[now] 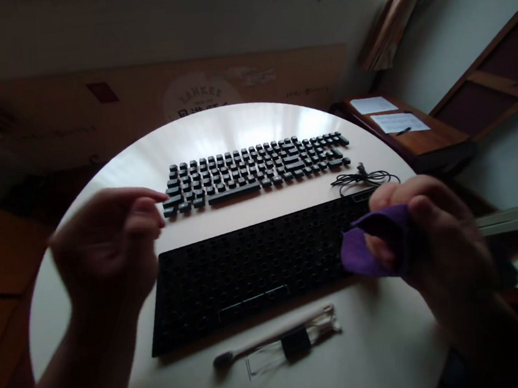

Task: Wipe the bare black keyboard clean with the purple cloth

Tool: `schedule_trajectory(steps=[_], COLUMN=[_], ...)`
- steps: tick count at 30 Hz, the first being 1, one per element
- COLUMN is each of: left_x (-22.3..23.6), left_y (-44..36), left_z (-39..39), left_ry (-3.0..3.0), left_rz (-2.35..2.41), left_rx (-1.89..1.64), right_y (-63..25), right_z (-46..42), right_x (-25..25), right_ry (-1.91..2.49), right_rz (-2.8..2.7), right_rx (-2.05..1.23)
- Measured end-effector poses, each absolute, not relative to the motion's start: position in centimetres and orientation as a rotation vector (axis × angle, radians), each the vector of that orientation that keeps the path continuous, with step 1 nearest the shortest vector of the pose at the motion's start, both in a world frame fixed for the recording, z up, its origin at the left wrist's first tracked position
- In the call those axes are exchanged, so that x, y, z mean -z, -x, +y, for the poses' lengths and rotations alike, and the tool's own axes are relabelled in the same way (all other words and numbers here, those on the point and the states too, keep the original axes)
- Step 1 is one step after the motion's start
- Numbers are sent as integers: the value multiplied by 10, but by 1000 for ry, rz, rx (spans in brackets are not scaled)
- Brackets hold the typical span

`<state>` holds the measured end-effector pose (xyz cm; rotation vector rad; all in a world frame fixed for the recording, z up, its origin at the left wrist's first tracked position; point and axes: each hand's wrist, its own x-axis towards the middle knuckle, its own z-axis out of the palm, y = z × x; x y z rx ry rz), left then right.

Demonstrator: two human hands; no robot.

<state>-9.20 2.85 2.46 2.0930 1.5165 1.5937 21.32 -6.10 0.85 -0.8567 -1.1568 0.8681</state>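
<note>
My left hand [107,247], somewhat blurred, is held at the left end of the rows of loose black keycaps [233,175]. Its index finger reaches toward the leftmost keycaps with the thumb a little apart below, and nothing shows between them. I cannot tell whether the fingertip touches a keycap. Over the right end of a black keyboard base [248,263], stripped of its keys, my right hand [443,236] grips a folded purple cloth [375,246]. One finger shows through the fold of the cloth.
In front of the base lie a brush with a dark head [223,360] and a wire tool with a black middle [295,342]. A coiled black cable [361,177] rests at the right. Beyond the round white table [251,124], papers [399,122] lie on a wooden desk.
</note>
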Motion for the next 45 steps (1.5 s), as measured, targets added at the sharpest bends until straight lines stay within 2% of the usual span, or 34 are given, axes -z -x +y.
schedule_trajectory(steps=[2, 5, 13, 17, 23, 29, 39, 45], left_x=[-27, -27, -15, -17, -19, -8, -13, -11], left_y=[76, 59, 32, 28, 32, 27, 35, 32], left_z=[14, -3, -23, -22, -20, -24, -21, -21], left_ry=[-2351, -2545, -2279, -2144, -2165, -2219, -2125, -2132], left_rz=[1257, 921, 647, 658, 777, 666, 650, 687], left_rx=[-1415, -1211, -990, -958, -1061, -1029, -962, -926], right_y=[-208, -201, -190, -188, -185, -178, -179, -178], right_z=[-62, -63, -64, -66, -74, -77, -70, -69], right_x=[-4, 7, 14, 15, 11, 11, 10, 16], right_ry=[819, 857, 931, 985, 982, 1027, 1100, 1065], right_rz=[-1117, -1133, -1060, -1250, -1497, -1757, -1701, -1767], right_rx=[-1142, -1294, -1569, -1464, -791, -851, -962, -833])
